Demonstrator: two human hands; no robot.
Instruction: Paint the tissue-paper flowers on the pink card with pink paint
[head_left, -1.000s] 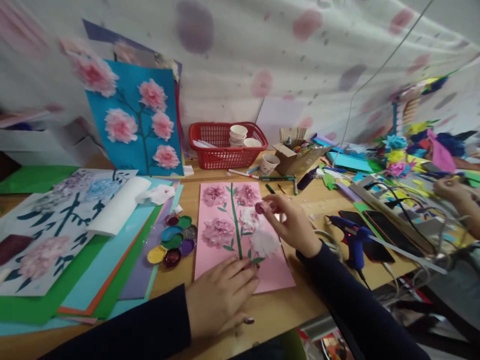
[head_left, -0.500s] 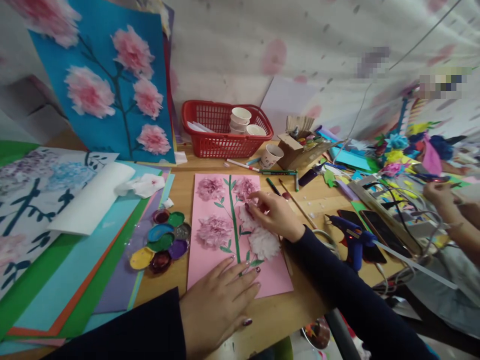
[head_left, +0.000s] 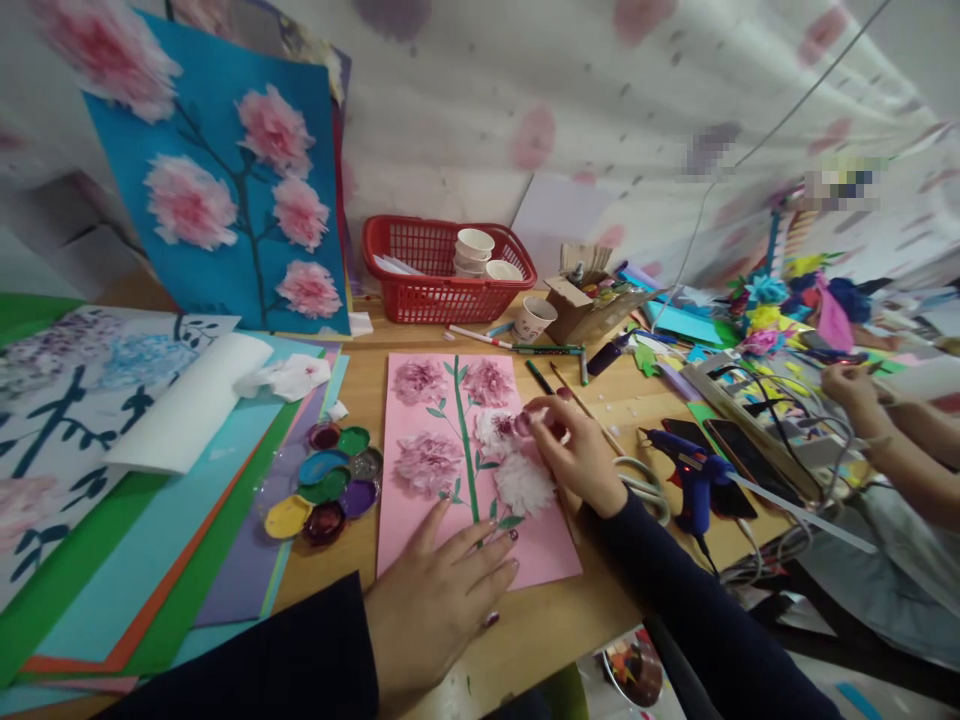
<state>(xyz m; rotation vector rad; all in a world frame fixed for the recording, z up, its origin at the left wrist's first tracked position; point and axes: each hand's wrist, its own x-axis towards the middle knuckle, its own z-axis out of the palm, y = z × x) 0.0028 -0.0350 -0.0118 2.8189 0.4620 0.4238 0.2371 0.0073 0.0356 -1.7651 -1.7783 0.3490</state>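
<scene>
A pink sheet of paper [head_left: 409,535] lies on the table, with a painted green stem [head_left: 466,440] and ruffled paper flowers on it. Three flowers are tinted dusky purple-pink, among them the lower left flower [head_left: 427,462]. Beside the stem, the middle right flower [head_left: 495,430] is white with a dark red centre; below it sits a whiter flower [head_left: 525,485]. My left hand [head_left: 446,590] is open, its fingers spread flat over the sheet's lower part. At the middle right flower's edge, my right hand [head_left: 577,455] is closed in a pinch; what its fingertips hold is unclear.
Paint pots [head_left: 322,485] stand left of the sheet, beside stacked coloured paper [head_left: 161,560]. A red basket [head_left: 450,290] holds paper cups at the back. Rightward are a glue gun [head_left: 690,470], phones and cables. A co-worker's hand [head_left: 851,395] is at far right.
My right hand has drawn back rightward from the middle right flower, uncovering its dark red centre. My left hand stays flat on the sheet. The view has shifted slightly.
</scene>
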